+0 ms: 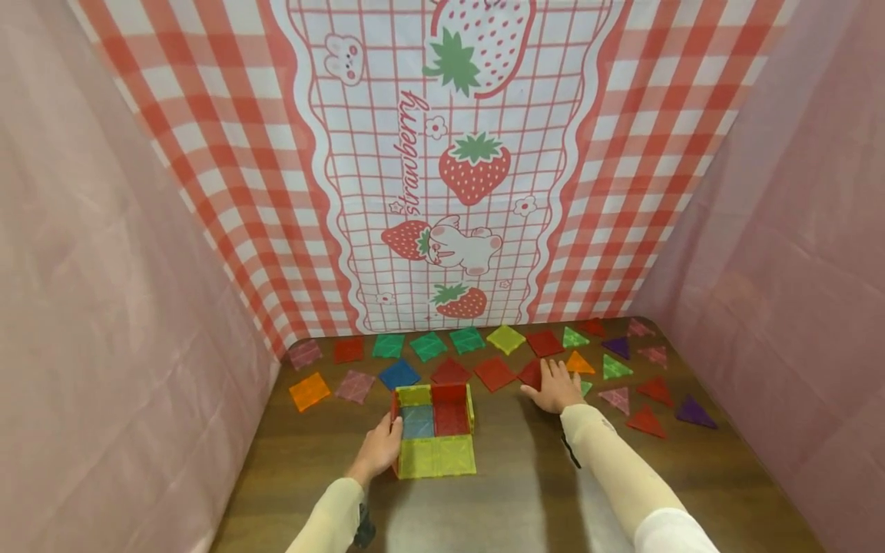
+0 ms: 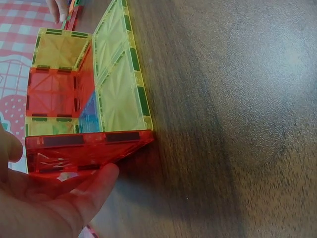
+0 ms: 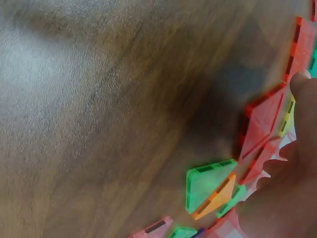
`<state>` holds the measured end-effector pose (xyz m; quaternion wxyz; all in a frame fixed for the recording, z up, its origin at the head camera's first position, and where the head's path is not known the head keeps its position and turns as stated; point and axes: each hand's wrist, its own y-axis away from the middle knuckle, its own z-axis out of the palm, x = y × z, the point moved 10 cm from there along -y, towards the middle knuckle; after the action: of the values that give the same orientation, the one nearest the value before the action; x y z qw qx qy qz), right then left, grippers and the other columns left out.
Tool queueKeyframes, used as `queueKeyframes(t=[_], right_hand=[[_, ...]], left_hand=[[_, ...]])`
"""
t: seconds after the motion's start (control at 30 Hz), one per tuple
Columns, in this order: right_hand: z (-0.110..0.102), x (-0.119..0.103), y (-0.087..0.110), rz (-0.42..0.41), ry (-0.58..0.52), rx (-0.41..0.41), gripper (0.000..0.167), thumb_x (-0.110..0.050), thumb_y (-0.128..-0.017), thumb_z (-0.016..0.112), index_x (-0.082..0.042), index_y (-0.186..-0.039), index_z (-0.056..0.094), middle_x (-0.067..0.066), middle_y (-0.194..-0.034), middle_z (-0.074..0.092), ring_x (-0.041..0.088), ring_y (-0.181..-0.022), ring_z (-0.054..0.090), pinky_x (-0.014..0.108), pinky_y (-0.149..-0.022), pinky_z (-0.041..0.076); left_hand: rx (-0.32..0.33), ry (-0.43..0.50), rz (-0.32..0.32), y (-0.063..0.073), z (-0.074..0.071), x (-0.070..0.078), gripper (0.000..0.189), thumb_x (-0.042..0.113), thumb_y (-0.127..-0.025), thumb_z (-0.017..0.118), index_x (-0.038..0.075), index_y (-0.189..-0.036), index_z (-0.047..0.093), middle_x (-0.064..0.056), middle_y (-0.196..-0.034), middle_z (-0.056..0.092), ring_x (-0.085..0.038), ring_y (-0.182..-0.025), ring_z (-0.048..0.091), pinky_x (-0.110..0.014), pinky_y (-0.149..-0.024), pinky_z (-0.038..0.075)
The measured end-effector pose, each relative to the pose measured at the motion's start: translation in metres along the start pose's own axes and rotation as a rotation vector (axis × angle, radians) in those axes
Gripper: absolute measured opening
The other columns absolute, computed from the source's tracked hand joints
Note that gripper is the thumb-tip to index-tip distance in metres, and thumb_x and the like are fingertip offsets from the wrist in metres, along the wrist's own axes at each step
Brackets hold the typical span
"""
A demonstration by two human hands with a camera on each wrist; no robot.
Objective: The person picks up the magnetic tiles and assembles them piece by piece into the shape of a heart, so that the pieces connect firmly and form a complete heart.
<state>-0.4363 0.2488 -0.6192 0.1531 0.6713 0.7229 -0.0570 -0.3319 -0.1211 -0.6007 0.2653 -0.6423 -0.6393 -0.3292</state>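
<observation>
A low box of magnetic tiles [image 1: 437, 458] stands on the table, with yellow and red walls and a blue and a red square inside. My left hand [image 1: 379, 447] holds the box at its left end. In the left wrist view, its fingers lie along the outside of the red end wall [image 2: 84, 149] and the thumb is by the far corner. To the right of the box, my right hand [image 1: 557, 387] reaches over a red square tile [image 1: 530, 374] with its fingers extended. Its fingertips partly cover that tile, so contact is unclear.
Loose square tiles lie in rows behind the box, among them a blue one [image 1: 399, 374] and an orange one [image 1: 309, 392]. Triangles, such as a purple one [image 1: 695, 412], spread over the right side. A checked strawberry cloth [image 1: 477, 169] hangs at the back, with pink curtains [image 1: 781, 253] on both sides.
</observation>
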Motion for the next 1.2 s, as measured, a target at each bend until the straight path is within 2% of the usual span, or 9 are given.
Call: queueKeyframes(t=[0.2, 0.3, 0.43, 0.53, 0.77, 1.0, 1.1, 1.2], right_hand=[[0.02, 0.003, 0.009, 0.022, 0.025, -0.047, 0.08, -0.048, -0.1, 0.057, 0.004, -0.156, 0.031, 0.031, -0.161, 0.026, 0.052, -0.151, 0.015, 0.075, -0.116, 0.01], [0.017, -0.002, 0.011, -0.024, 0.042, 0.035, 0.073, -0.044, -0.098, 0.064, 0.003, -0.149, 0.044, 0.03, -0.154, 0.039, 0.05, -0.146, 0.029, 0.073, -0.114, 0.021], [0.006, -0.014, 0.013, -0.108, 0.045, 0.178, 0.059, -0.037, -0.092, 0.073, 0.005, -0.13, 0.058, 0.029, -0.132, 0.059, 0.048, -0.125, 0.054, 0.064, -0.106, 0.039], [0.004, -0.017, 0.014, -0.116, 0.034, 0.204, 0.054, -0.034, -0.092, 0.075, 0.005, -0.126, 0.061, 0.028, -0.126, 0.061, 0.047, -0.113, 0.061, 0.06, -0.099, 0.047], [0.007, -0.02, 0.016, -0.13, 0.04, 0.204, 0.047, -0.029, -0.093, 0.074, 0.004, -0.123, 0.062, 0.027, -0.12, 0.063, 0.046, -0.103, 0.065, 0.059, -0.089, 0.053], [0.007, -0.026, 0.028, -0.234, 0.099, 0.218, 0.037, -0.026, -0.097, 0.066, 0.005, -0.118, 0.064, 0.026, -0.106, 0.068, 0.042, -0.095, 0.067, 0.057, -0.082, 0.055], [0.002, -0.03, 0.036, -0.272, 0.063, 0.235, 0.033, -0.026, -0.098, 0.064, 0.003, -0.114, 0.067, 0.023, -0.101, 0.071, 0.041, -0.091, 0.069, 0.056, -0.081, 0.056], [-0.003, -0.034, 0.044, -0.273, 0.0, 0.222, 0.032, -0.028, -0.099, 0.063, 0.001, -0.111, 0.069, 0.021, -0.099, 0.073, 0.039, -0.089, 0.071, 0.056, -0.081, 0.056]], left_hand=[[0.005, 0.02, 0.031, 0.009, 0.004, 0.002, 0.054, 0.035, -0.11, 0.036, -0.006, -0.144, 0.047, -0.035, -0.132, 0.06, -0.055, -0.12, 0.058, -0.066, -0.1, 0.046], [0.012, 0.03, 0.045, 0.011, 0.003, 0.005, 0.057, 0.037, -0.11, 0.034, -0.008, -0.142, 0.047, -0.035, -0.129, 0.061, -0.054, -0.117, 0.06, -0.066, -0.097, 0.047], [0.022, 0.05, 0.019, 0.008, 0.0, 0.002, 0.053, 0.034, -0.109, 0.037, -0.005, -0.143, 0.048, -0.033, -0.131, 0.061, -0.052, -0.121, 0.058, -0.065, -0.1, 0.046], [0.014, 0.043, 0.014, 0.005, 0.001, 0.0, 0.05, 0.031, -0.109, 0.039, -0.004, -0.145, 0.047, -0.032, -0.133, 0.06, -0.052, -0.122, 0.058, -0.064, -0.101, 0.045], [0.001, 0.037, 0.011, 0.003, 0.003, -0.001, 0.049, 0.032, -0.11, 0.04, -0.001, -0.146, 0.047, -0.03, -0.133, 0.061, -0.05, -0.122, 0.059, -0.062, -0.1, 0.047], [0.028, 0.021, 0.054, 0.001, 0.001, 0.001, 0.043, 0.02, -0.109, 0.037, -0.004, -0.143, 0.05, -0.033, -0.132, 0.06, -0.054, -0.122, 0.057, -0.064, -0.102, 0.045], [0.044, 0.001, 0.061, 0.001, -0.001, 0.003, 0.042, 0.018, -0.109, 0.037, -0.005, -0.142, 0.051, -0.034, -0.131, 0.061, -0.055, -0.12, 0.058, -0.065, -0.102, 0.045], [0.04, 0.007, 0.056, 0.001, -0.002, 0.004, 0.043, 0.018, -0.109, 0.038, -0.003, -0.143, 0.051, -0.032, -0.131, 0.061, -0.054, -0.12, 0.058, -0.065, -0.101, 0.045]])
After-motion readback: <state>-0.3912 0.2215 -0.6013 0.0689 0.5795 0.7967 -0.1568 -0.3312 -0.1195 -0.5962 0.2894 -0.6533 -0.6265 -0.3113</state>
